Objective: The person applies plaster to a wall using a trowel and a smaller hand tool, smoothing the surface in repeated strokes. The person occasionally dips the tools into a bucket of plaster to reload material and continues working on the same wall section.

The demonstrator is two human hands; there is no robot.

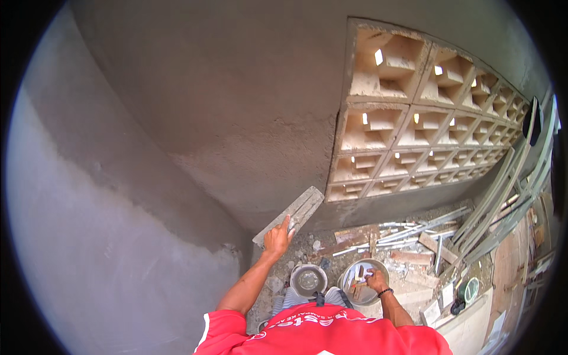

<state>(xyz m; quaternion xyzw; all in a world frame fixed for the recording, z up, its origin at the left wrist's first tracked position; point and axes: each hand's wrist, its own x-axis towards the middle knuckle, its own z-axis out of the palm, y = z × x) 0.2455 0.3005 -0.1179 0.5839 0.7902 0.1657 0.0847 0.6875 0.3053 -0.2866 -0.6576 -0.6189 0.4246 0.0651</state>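
Observation:
My left hand (277, 238) grips a long flat plastering float (305, 206), its grey face smeared with mortar. The float is tilted in front of the lower wall, near the inner corner. Lower right, my right hand (376, 280) reaches over a round bucket (343, 283), its fingers curled in among the contents. Hand tools (358, 283) with pale blades and orange-brown handles lie in that bucket. Whatever the right fingers grip is too small to make out. Between my arms stands a second, smaller bucket (309, 280) with grey material inside.
Ahead, a plastered wall (236, 94) holds a grid of pale ventilation blocks (378, 124). A partly damp wall (106, 236) rises on the left. Pale strips (408, 234), boards (411, 258) and rubble cover the ground at right. Long bent strips (503, 195) lean there.

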